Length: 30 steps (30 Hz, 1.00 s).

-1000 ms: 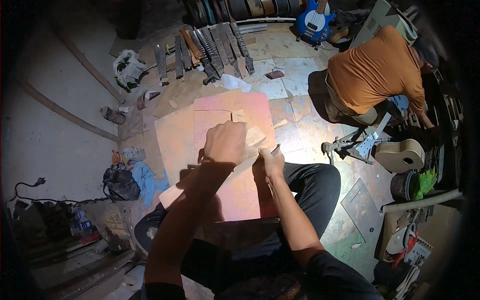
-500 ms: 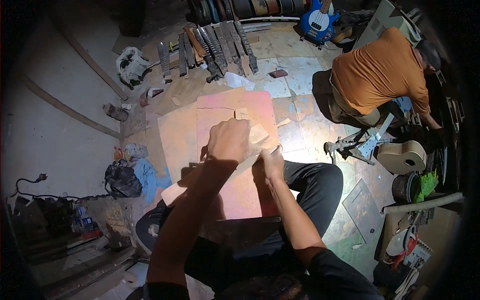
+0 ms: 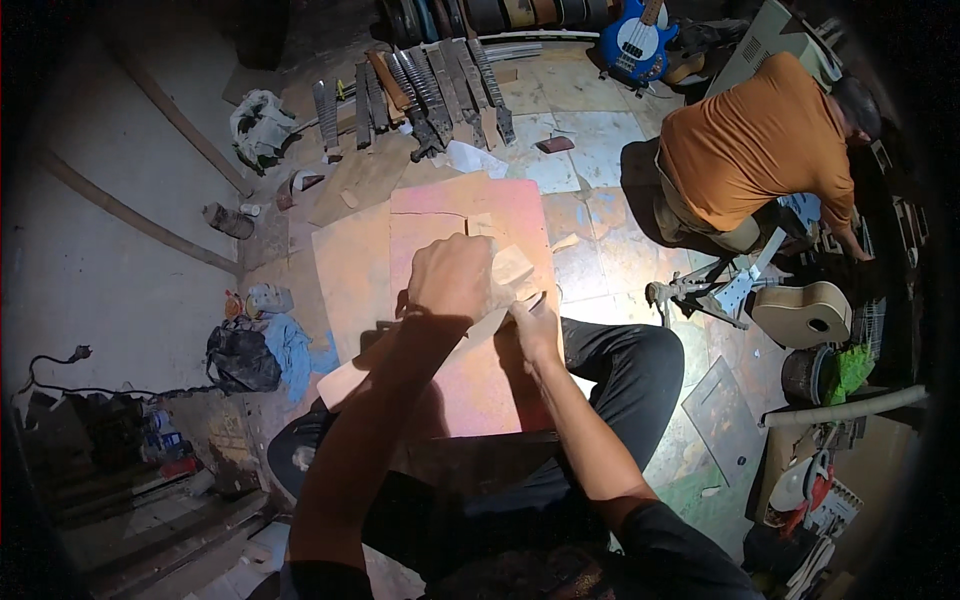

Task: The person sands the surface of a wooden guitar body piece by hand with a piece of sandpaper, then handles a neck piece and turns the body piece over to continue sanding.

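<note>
A long pale wooden piece lies slantwise across a pinkish board in front of me, passing under my left forearm. My left hand is a closed fist over the board; its fingertips and whatever they grip are hidden. To its right, my right hand is closed around the right end of the wooden piece, thumb and fingers pinched together. Just beyond the right fingers sits a small pale wooden block; whether it joins the long piece, I cannot tell.
At the far side lie several dark files and rasps, with a blue bass guitar beyond. A person in an orange shirt bends at the right. Near them are a metal stand and a guitar body. Bags lie left.
Both hands have shifted very slightly left along with the view. My right hand's grip looks a little changed at the wood's end. The other person's reaching hand has moved slightly.
</note>
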Motion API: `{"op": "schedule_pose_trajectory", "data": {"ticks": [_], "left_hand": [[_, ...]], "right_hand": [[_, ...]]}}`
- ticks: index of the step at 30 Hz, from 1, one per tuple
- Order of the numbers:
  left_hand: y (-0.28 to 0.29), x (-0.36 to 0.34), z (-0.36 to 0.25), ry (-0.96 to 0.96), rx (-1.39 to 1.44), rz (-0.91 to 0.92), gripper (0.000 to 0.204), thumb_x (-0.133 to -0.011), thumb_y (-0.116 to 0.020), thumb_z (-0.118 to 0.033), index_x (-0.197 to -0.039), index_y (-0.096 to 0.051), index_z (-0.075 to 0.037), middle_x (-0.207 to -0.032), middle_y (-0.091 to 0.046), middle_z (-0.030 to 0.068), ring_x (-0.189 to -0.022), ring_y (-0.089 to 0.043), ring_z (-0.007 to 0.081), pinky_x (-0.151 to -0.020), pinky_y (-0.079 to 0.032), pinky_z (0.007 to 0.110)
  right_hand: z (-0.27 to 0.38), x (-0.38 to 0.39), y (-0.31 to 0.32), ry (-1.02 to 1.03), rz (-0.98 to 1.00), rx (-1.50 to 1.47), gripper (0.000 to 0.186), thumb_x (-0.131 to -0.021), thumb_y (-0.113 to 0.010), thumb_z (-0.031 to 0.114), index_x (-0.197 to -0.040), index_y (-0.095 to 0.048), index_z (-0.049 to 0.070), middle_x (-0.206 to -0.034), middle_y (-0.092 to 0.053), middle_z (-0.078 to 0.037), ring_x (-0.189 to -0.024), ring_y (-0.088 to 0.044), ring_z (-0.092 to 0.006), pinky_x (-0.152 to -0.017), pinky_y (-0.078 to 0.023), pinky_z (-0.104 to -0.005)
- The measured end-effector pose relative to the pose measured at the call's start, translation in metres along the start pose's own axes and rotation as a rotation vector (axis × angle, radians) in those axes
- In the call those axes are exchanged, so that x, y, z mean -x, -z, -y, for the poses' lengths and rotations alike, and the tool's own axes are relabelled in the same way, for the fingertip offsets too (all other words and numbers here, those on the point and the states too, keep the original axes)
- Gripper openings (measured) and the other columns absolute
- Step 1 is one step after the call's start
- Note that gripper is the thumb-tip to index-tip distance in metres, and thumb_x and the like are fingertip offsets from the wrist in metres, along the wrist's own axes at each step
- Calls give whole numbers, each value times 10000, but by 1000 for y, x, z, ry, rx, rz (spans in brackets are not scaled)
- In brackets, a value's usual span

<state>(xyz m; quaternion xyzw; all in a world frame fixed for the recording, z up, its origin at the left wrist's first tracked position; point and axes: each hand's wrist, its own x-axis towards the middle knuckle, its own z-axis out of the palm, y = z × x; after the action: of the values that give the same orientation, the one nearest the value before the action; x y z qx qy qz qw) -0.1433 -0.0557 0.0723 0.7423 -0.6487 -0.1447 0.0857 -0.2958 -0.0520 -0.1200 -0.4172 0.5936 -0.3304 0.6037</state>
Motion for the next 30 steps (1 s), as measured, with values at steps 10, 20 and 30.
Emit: {"op": "schedule_pose_trajectory", "data": {"ticks": [10, 20, 30], "left_hand": [[-1, -3, -3, 10, -41, 11, 333, -691, -851, -291, -905, -740, -62, -855, -723, 210, -839, -720, 395, -760, -567, 478], [0, -4, -11, 24, -45, 15, 411, -663, -863, -374, -987, -774, -138, -862, -736, 187, -843, -717, 380, -776, -559, 477], [1, -4, -4, 35, -13, 41, 411, -642, -856, -325, -997, -773, -135, -871, -736, 185, -836, -714, 381, -779, -560, 470]], "right_hand": [[3, -6, 2, -27, -42, -90, 358, -875, -722, 175, -1152, -672, -45, -1056, -713, -80, -955, -662, -180, -847, -513, -338], [-8, -17, 10, 66, 0, -42, 313, -851, -720, 177, -1089, -671, -20, -988, -705, -89, -879, -658, -186, -794, -518, -346], [-4, -19, 14, -18, -81, -117, 509, -833, -738, 191, -1261, -599, -47, -1121, -692, -149, -984, -655, -207, -877, -512, -326]]}}
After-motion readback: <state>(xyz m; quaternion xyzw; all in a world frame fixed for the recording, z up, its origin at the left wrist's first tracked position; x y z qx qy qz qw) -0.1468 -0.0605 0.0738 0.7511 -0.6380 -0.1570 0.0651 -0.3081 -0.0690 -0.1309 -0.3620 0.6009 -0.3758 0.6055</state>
